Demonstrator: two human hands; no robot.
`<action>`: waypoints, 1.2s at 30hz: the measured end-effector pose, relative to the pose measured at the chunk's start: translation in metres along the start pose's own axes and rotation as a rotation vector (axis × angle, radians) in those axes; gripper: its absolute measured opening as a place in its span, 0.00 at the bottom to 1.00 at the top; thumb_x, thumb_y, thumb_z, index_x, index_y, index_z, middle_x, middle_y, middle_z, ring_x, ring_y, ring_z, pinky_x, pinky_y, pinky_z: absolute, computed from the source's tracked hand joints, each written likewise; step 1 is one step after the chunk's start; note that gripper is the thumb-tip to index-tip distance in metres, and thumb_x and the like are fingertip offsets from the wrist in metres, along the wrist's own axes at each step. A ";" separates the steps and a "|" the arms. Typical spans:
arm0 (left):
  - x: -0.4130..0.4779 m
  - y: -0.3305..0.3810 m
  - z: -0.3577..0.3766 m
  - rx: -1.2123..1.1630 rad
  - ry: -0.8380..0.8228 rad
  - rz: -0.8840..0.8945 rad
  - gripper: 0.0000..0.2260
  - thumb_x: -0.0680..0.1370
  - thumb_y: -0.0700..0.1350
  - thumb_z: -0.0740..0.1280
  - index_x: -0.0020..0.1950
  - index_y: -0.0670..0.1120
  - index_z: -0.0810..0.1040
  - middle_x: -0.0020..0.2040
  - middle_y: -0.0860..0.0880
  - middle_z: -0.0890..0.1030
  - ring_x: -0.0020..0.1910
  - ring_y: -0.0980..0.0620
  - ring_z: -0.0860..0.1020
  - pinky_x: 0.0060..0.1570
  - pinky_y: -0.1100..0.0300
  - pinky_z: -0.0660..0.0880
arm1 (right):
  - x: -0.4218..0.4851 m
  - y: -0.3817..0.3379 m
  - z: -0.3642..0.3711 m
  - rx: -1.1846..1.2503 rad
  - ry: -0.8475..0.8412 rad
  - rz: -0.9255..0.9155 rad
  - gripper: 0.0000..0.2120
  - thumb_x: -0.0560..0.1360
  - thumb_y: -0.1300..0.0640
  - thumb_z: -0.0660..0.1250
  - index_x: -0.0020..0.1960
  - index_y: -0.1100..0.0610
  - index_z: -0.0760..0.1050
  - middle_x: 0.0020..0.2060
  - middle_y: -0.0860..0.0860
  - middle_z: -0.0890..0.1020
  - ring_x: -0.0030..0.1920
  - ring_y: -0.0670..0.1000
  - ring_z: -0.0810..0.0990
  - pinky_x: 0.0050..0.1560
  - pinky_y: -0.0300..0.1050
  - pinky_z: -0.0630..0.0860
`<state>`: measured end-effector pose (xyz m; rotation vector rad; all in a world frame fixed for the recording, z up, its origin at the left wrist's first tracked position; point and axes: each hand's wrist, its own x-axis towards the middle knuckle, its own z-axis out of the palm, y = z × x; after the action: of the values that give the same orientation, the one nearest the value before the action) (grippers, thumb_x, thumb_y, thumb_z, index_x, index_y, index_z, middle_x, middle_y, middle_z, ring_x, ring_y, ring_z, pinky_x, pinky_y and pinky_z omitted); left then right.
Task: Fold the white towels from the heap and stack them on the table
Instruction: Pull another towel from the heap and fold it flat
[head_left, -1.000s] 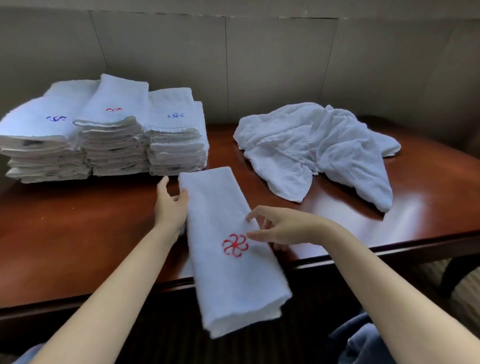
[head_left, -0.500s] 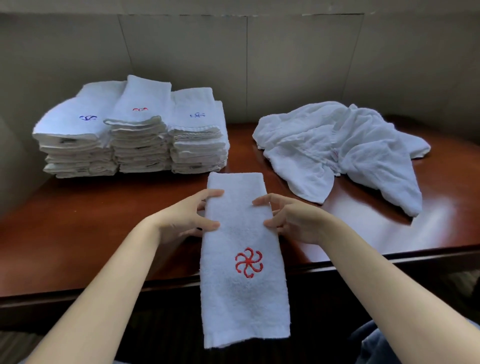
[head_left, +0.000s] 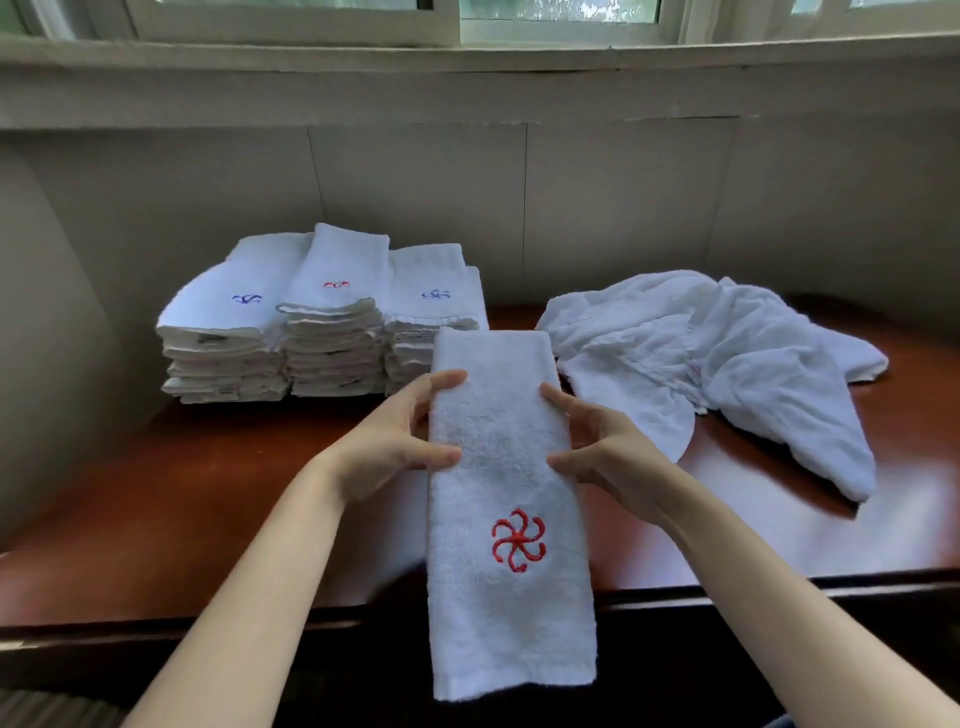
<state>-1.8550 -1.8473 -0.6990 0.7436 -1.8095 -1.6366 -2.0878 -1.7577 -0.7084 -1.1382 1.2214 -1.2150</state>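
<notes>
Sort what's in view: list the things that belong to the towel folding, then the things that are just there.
Part of the job:
folded towel with red emblem, gripped at its long edges by left hand and right hand
stacks of folded towels
heap of unfolded towels
table

Just there:
window sill
wall

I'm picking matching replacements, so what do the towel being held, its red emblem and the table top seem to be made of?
The held towel looks like white terry cloth, probably cotton: a fuzzy, looped, matte pile. Its red emblem appears to be embroidered thread, raised and slightly shiny. The table looks like reddish-brown wood or veneer under a glossy lacquer, since it mirrors the window light; solid or veneer cannot be told.
</notes>
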 end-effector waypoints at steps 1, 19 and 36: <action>0.000 0.009 -0.001 -0.003 0.003 0.020 0.34 0.69 0.25 0.70 0.68 0.53 0.71 0.66 0.46 0.75 0.62 0.49 0.77 0.58 0.51 0.77 | 0.001 -0.009 0.000 0.008 -0.003 -0.020 0.37 0.69 0.78 0.65 0.71 0.52 0.67 0.56 0.46 0.79 0.47 0.44 0.83 0.39 0.39 0.80; 0.231 0.093 -0.160 0.277 0.383 -0.294 0.28 0.81 0.42 0.62 0.76 0.39 0.52 0.53 0.45 0.74 0.40 0.48 0.78 0.46 0.52 0.76 | 0.350 -0.129 0.009 -0.047 0.060 0.103 0.21 0.78 0.62 0.62 0.70 0.57 0.64 0.53 0.57 0.75 0.47 0.57 0.77 0.41 0.48 0.76; 0.247 0.056 -0.166 0.568 0.304 -0.402 0.30 0.81 0.41 0.59 0.79 0.50 0.49 0.67 0.43 0.71 0.61 0.44 0.75 0.56 0.54 0.74 | 0.444 -0.068 0.015 -0.546 0.142 -0.035 0.34 0.72 0.64 0.63 0.75 0.46 0.59 0.70 0.53 0.66 0.68 0.56 0.67 0.68 0.53 0.67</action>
<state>-1.9010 -2.1354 -0.6170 1.5997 -1.9923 -1.1279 -2.0865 -2.2049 -0.6593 -1.4868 1.7120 -1.0251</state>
